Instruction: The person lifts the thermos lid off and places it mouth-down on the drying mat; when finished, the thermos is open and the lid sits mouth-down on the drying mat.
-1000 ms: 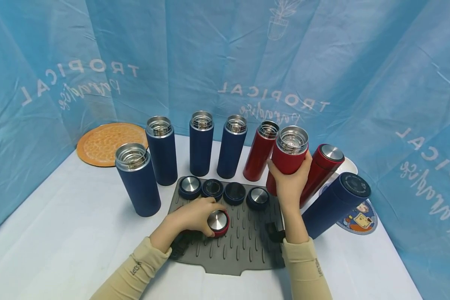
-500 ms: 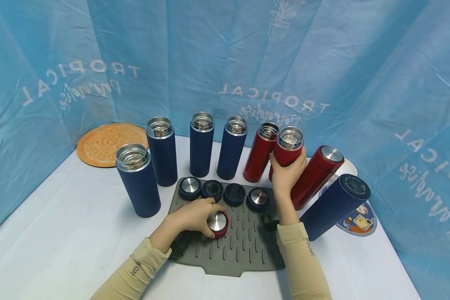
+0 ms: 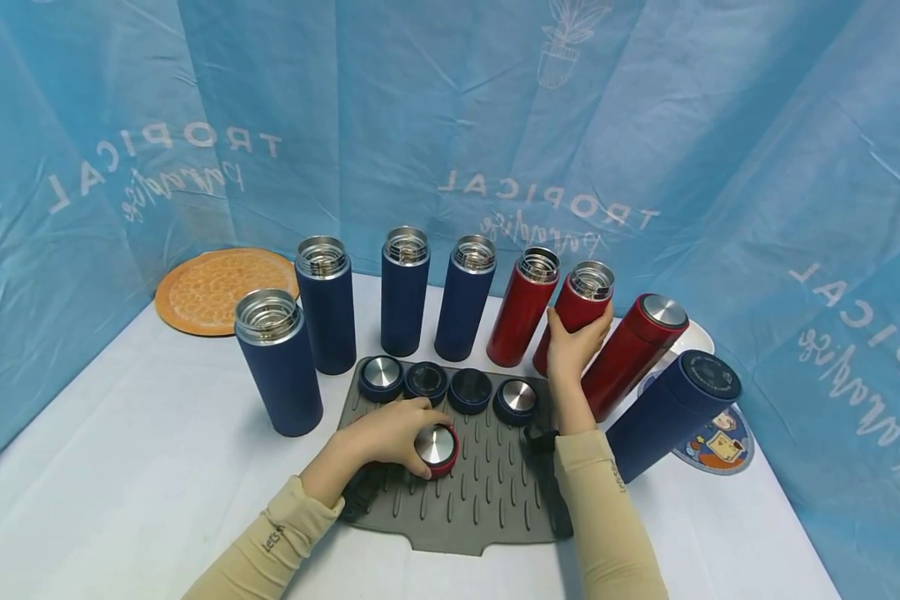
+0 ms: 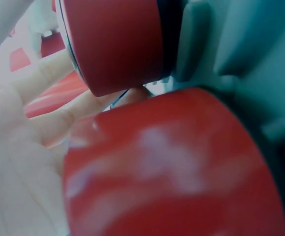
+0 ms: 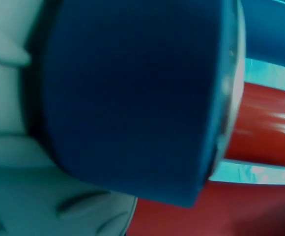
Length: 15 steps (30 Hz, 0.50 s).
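Note:
My left hand (image 3: 390, 435) pinches a red flask lid (image 3: 436, 445) with a steel top on the grey mat. In the left wrist view, that matte red lid (image 4: 118, 44) is beside the fingers, and a glossy red lid (image 4: 172, 167) is closer to the camera; the head view mostly hides the second one. At the back right, my right hand (image 3: 576, 348) grips an open red flask (image 3: 581, 307) round its body. It appears upright beside another open red flask (image 3: 521, 312). A navy lid (image 5: 132, 98) fills much of the right wrist view.
Several navy lids (image 3: 426, 382) line the mat's (image 3: 457, 521) far edge. Open navy flasks (image 3: 403, 300) stand behind and left. On the right are a capped red flask (image 3: 630, 354) and a capped navy flask (image 3: 663, 421). A round orange mat (image 3: 221, 292) lies back left.
The right hand has carried the open red flask back and lowered it into line with the other flasks. The left hand has stayed on the red lid.

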Each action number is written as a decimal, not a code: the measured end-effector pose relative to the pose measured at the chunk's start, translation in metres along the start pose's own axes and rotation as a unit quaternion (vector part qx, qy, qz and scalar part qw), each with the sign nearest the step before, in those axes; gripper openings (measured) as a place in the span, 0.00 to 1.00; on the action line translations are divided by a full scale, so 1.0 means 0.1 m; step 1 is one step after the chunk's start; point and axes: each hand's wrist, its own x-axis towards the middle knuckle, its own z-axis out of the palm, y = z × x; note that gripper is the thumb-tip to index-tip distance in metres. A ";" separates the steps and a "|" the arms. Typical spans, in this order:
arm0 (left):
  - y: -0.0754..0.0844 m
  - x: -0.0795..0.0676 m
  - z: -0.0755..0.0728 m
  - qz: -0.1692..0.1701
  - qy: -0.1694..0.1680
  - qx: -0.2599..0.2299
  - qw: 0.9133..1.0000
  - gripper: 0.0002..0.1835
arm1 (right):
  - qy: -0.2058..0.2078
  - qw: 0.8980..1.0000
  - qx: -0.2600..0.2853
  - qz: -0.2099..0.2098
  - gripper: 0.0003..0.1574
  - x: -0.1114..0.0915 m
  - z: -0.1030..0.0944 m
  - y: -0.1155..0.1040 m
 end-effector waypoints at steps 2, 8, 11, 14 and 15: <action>0.00 0.00 0.00 -0.002 -0.001 -0.001 1.000 0.36 | -0.006 1.000 0.002 0.013 0.54 0.02 0.00 0.00; -0.01 -0.01 0.00 -0.002 0.000 -0.003 1.000 0.37 | -0.013 0.999 -0.004 0.030 0.55 0.07 0.01 -0.02; -0.01 -0.01 0.00 -0.003 -0.001 -0.005 1.000 0.37 | -0.016 0.999 -0.012 0.031 0.57 0.06 0.00 -0.04; -0.01 -0.01 0.00 -0.006 -0.002 -0.008 1.000 0.37 | -0.019 0.999 -0.023 0.016 0.58 -0.01 -0.01 -0.08; -0.01 -0.01 0.00 -0.007 -0.003 -0.009 1.000 0.37 | -0.018 1.000 -0.025 0.004 0.58 -0.05 -0.02 -0.10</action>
